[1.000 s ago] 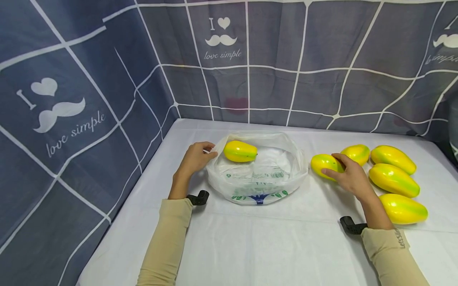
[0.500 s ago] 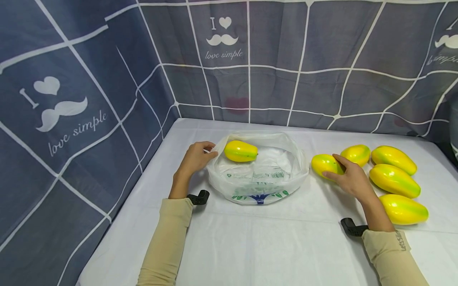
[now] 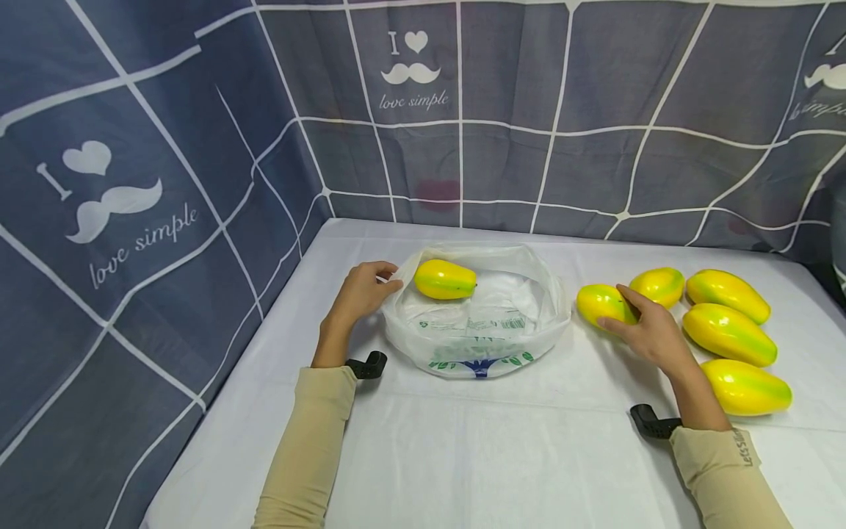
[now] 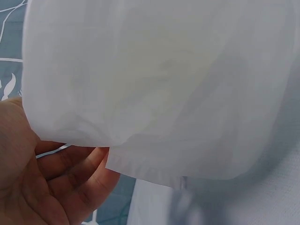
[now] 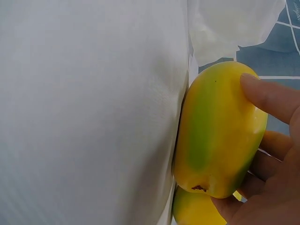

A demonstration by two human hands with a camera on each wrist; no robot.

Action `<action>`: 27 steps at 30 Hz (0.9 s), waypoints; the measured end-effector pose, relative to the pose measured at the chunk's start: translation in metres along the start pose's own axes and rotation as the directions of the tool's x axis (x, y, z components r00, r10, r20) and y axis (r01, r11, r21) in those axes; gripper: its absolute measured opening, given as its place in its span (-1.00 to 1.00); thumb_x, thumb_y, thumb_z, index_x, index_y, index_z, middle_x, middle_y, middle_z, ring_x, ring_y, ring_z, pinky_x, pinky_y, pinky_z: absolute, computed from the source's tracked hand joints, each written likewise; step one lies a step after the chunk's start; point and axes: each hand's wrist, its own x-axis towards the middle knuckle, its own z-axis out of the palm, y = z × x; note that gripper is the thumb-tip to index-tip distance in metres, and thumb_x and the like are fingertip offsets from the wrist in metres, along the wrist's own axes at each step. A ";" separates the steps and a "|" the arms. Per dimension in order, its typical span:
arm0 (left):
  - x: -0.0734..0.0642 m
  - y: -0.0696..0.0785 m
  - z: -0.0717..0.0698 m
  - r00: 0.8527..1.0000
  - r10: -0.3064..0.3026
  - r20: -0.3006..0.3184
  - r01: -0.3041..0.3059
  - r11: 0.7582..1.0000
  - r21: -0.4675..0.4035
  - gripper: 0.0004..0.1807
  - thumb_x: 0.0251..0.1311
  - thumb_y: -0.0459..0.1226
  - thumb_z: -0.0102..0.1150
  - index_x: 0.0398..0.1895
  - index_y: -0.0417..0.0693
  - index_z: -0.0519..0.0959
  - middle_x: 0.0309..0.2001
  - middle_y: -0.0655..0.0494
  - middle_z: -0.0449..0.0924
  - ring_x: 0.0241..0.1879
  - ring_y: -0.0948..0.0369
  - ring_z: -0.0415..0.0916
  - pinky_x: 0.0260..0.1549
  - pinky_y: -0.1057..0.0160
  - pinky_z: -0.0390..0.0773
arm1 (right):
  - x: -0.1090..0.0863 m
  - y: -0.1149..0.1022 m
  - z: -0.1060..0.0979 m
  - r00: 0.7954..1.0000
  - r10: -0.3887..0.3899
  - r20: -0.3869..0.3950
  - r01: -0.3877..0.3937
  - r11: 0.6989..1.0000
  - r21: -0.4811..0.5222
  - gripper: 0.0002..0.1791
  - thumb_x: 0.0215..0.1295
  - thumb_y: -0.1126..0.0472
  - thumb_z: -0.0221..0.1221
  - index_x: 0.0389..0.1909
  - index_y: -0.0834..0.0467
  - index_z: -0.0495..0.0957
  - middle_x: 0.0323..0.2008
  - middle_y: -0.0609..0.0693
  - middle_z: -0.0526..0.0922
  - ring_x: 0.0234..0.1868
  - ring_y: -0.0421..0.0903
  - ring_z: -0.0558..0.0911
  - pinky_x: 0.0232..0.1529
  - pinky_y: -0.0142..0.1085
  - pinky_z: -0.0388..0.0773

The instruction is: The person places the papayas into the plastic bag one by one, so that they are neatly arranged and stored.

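A white plastic bag [image 3: 429, 345] with green and blue print stands with its mouth wide on the table. One yellow papaya [image 3: 444, 280] lies inside at its left. My left hand [image 3: 362, 292] pinches the bag's left rim between thumb and fingers; in the left wrist view the bag wall [image 4: 140, 84] hides part of the thumb. To the right of the bag, my right hand [image 3: 651, 329] grips a yellow-green papaya [image 5: 218, 131], thumb on one side and fingers round the other. In the right wrist view that papaya is right at the white cloth.
Several more papayas [image 3: 728, 334] lie at the right, one [image 3: 657, 286] just behind the right hand and another [image 3: 747, 387] beside the right forearm. A white cloth [image 3: 502, 455] covers the table. A grey checked curtain [image 3: 502, 88] hangs along the back and left.
The right hand and its papaya have shifted very slightly right in the head view, much as the whole scene has. Otherwise both hands keep their holds.
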 end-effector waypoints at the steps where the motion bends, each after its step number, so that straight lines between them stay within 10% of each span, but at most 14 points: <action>1: 0.000 0.000 0.000 1.000 0.000 0.001 0.000 1.000 -0.001 -0.61 0.33 -0.19 0.20 0.14 -0.18 0.59 0.04 -0.15 0.60 -0.01 -0.04 0.57 -0.04 0.04 0.54 | 0.000 0.000 0.000 1.000 0.000 -0.001 0.000 1.000 0.001 -0.13 0.35 0.01 0.25 0.43 0.45 0.10 0.28 0.58 0.22 0.28 0.52 0.20 0.23 0.34 0.10; 27: 0.000 -0.001 -0.001 1.000 -0.002 0.001 0.002 1.000 -0.019 -0.61 0.32 -0.20 0.20 0.14 -0.19 0.59 0.04 -0.16 0.60 -0.01 -0.04 0.57 -0.04 0.04 0.54 | -0.006 -0.002 -0.004 0.991 -0.043 -0.125 0.045 0.999 0.017 -0.15 0.28 0.02 0.32 0.37 0.48 0.22 0.21 0.55 0.34 0.20 0.51 0.31 0.16 0.33 0.19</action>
